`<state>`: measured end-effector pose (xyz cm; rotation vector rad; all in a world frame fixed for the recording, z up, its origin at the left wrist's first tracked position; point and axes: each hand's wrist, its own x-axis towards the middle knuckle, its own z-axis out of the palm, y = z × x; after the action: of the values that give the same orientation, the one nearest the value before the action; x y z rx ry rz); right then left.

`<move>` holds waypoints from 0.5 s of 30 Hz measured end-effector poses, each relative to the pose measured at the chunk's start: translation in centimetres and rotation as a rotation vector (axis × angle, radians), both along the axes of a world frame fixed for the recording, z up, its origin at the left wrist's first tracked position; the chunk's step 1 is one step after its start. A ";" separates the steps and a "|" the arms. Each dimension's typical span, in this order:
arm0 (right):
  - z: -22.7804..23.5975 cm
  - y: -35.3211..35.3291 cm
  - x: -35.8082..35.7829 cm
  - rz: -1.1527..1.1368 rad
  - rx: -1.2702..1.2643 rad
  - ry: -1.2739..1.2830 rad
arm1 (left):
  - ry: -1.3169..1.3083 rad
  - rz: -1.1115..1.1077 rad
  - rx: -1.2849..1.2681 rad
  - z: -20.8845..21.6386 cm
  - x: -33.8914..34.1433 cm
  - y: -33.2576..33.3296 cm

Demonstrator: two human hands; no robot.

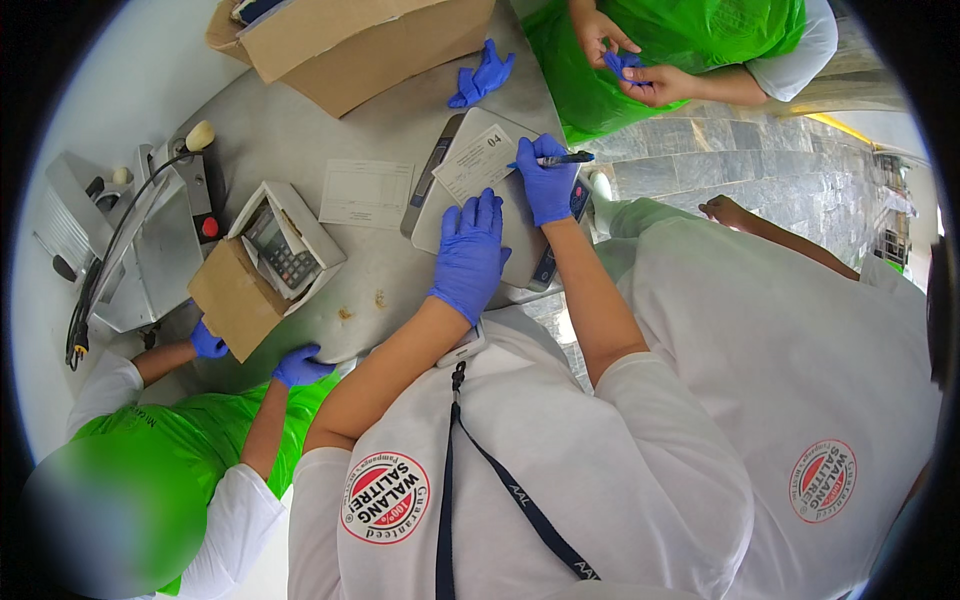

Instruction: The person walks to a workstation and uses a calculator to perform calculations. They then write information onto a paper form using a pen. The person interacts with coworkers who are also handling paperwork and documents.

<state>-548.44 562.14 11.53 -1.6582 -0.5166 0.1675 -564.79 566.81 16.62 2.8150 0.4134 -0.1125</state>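
Observation:
My left hand [470, 255], in a blue glove, lies flat with fingers stretched out. Its fingertips touch the lower edge of a printed white card [470, 165]. That card rests on the silver platform of a tabletop scale [428, 222]. In my right hand [546, 188], also gloved in blue, a dark blue pen [572, 158] is gripped, slanting toward the card's right edge; its tip is near the paper. A dark phone-like device [545, 270] lies partly under my right wrist, at the table's edge.
A second card [366, 193] and an open white box with a calculator [285, 250] lie left. Beyond stand a metal slicer [150, 270] and a cardboard box [370, 50]; a loose blue glove [483, 75] is near it. Co-workers stand at lower left, upper right and right.

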 end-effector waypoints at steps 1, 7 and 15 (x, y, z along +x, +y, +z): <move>0.0 0.1 -0.1 0.006 0.016 0.038 | 0.002 0.001 -0.001 0.0 0.0 0.0; 0.4 0.2 -0.2 0.019 -0.022 -0.024 | 0.008 0.000 -0.008 0.3 0.0 -0.1; -0.3 0.1 0.0 0.013 -0.013 -0.027 | 0.004 0.005 -0.015 0.4 0.1 0.0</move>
<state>-548.41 562.27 11.27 -1.6724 -0.5480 0.1586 -564.74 566.77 17.05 2.7994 0.4189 -0.1199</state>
